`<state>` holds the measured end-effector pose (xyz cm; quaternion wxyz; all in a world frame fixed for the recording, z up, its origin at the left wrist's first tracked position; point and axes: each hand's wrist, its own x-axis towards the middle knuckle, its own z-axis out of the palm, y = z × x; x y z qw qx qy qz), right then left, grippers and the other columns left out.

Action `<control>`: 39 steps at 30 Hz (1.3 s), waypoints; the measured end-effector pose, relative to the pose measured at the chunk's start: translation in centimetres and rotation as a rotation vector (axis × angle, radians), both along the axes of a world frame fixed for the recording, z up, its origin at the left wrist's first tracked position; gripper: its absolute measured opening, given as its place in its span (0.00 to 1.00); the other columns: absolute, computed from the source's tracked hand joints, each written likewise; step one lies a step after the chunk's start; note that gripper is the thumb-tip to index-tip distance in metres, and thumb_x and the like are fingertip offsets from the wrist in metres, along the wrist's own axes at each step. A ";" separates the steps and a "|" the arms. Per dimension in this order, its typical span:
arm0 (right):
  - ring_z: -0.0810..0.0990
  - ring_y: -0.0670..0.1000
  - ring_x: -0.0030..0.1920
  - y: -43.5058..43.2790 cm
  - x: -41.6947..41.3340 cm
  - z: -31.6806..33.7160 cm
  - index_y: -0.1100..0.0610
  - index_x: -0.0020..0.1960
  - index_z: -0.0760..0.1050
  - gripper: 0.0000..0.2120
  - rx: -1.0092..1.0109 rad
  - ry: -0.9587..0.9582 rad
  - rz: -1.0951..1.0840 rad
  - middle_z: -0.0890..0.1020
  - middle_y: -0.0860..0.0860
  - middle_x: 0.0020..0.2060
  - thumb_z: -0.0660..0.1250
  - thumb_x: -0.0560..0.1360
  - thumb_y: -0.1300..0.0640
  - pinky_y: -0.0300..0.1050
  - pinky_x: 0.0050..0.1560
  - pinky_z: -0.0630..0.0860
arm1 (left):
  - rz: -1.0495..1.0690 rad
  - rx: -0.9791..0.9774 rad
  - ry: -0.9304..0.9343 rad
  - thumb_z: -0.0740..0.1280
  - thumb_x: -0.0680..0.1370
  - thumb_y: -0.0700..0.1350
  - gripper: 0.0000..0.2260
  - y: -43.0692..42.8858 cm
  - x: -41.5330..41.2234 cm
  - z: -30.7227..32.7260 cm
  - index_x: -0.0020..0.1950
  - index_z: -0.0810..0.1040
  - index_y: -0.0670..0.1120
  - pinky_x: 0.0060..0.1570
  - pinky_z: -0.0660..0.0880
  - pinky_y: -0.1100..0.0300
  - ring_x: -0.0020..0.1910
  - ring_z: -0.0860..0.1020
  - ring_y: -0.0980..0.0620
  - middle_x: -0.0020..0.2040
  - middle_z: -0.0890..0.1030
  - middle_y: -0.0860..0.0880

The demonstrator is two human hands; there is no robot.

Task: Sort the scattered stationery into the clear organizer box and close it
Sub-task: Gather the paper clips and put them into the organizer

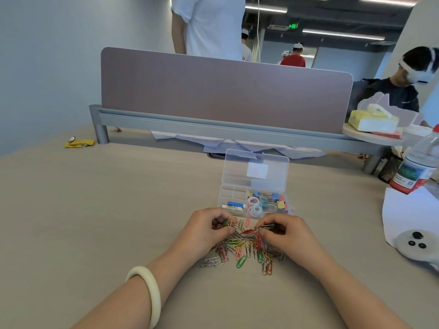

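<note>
A heap of coloured paper clips [244, 251] lies on the beige desk between my hands. My left hand [204, 230] pinches a few clips at the heap's far left edge. My right hand [283, 231] pinches a small bunch of red and green clips at the far right edge. Just beyond the heap stands the clear organizer box [253, 200], its lid [256, 168] raised upright. Its compartments hold an eraser [234, 207], pastel rings [254, 206] and binder clips [273, 198]; the far left compartments look bare.
A grey-framed mauve divider [225, 91] crosses the desk behind the box. A plastic bottle [418, 167], white paper [408, 217] and a white controller [415, 243] sit at the right. A yellow wrapper [79, 143] lies far left. People are beyond the divider.
</note>
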<state>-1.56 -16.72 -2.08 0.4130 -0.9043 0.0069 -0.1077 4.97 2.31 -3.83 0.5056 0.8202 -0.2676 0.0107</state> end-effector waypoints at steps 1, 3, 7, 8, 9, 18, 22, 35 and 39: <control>0.78 0.38 0.35 -0.1 0.1 0.2 0.45 0.38 0.79 0.10 0.024 0.004 -0.012 0.82 0.43 0.36 0.71 0.69 0.61 0.27 0.37 0.72 | -0.003 -0.011 0.008 0.72 0.69 0.40 0.06 0.0 0.1 0.0 0.43 0.82 0.49 0.34 0.67 0.73 0.31 0.71 0.65 0.31 0.74 0.57; 0.79 0.40 0.35 -0.3 0.3 0.8 0.45 0.37 0.80 0.10 0.076 0.012 -0.031 0.84 0.45 0.36 0.71 0.69 0.61 0.30 0.39 0.75 | -0.009 -0.039 0.027 0.72 0.68 0.40 0.06 0.0 0.1 -0.1 0.42 0.81 0.49 0.33 0.67 0.72 0.30 0.70 0.63 0.31 0.73 0.56; 0.78 0.44 0.33 -0.4 1.1 2.9 0.51 0.37 0.82 0.08 0.179 0.009 -0.026 0.84 0.49 0.34 0.71 0.69 0.64 0.33 0.38 0.76 | -0.014 -0.059 0.037 0.73 0.68 0.40 0.08 0.0 0.2 -0.1 0.40 0.80 0.53 0.33 0.67 0.73 0.30 0.70 0.63 0.31 0.73 0.56; 0.78 0.44 0.33 -0.3 1.5 3.6 0.53 0.38 0.82 0.08 0.203 0.005 -0.028 0.84 0.51 0.34 0.70 0.69 0.66 0.33 0.37 0.76 | -0.018 -0.065 0.039 0.73 0.68 0.40 0.09 0.0 0.2 -0.1 0.38 0.79 0.55 0.33 0.67 0.72 0.30 0.70 0.63 0.31 0.73 0.56; 0.78 0.43 0.33 -0.3 2.0 4.2 0.55 0.38 0.81 0.08 0.214 -0.003 -0.036 0.84 0.51 0.34 0.69 0.69 0.66 0.32 0.36 0.76 | -0.022 -0.073 0.043 0.73 0.68 0.40 0.09 0.0 0.2 -0.1 0.38 0.78 0.56 0.32 0.67 0.72 0.30 0.70 0.62 0.31 0.73 0.56; 0.77 0.46 0.39 0.5 11.1 4.8 0.57 0.45 0.80 0.04 -0.109 0.059 -0.090 0.80 0.48 0.38 0.68 0.71 0.61 0.34 0.37 0.72 | -0.006 -0.054 0.053 0.73 0.68 0.43 0.07 0.2 0.4 -0.1 0.39 0.80 0.56 0.33 0.67 0.71 0.31 0.71 0.62 0.32 0.74 0.56; 0.76 0.47 0.41 1.4 13.3 3.8 0.60 0.46 0.80 0.05 -0.222 0.091 -0.076 0.79 0.50 0.41 0.67 0.71 0.63 0.34 0.38 0.71 | -0.014 -0.051 0.052 0.72 0.69 0.44 0.08 0.3 0.4 0.2 0.37 0.79 0.57 0.33 0.68 0.71 0.32 0.72 0.62 0.32 0.75 0.57; 0.78 0.51 0.50 1.6 14.8 2.9 0.57 0.54 0.78 0.11 -0.341 0.143 0.023 0.81 0.54 0.52 0.68 0.72 0.62 0.41 0.53 0.74 | -0.007 -0.050 0.085 0.73 0.69 0.45 0.10 0.5 0.4 0.3 0.37 0.78 0.61 0.36 0.73 0.63 0.33 0.74 0.56 0.37 0.77 0.52; 0.78 0.50 0.49 1.1 14.1 3.0 0.57 0.55 0.77 0.11 -0.295 0.114 0.022 0.81 0.54 0.53 0.66 0.73 0.64 0.40 0.53 0.73 | -0.001 -0.047 0.090 0.73 0.69 0.44 0.09 0.7 0.1 0.6 0.37 0.78 0.60 0.37 0.75 0.57 0.33 0.73 0.57 0.34 0.74 0.56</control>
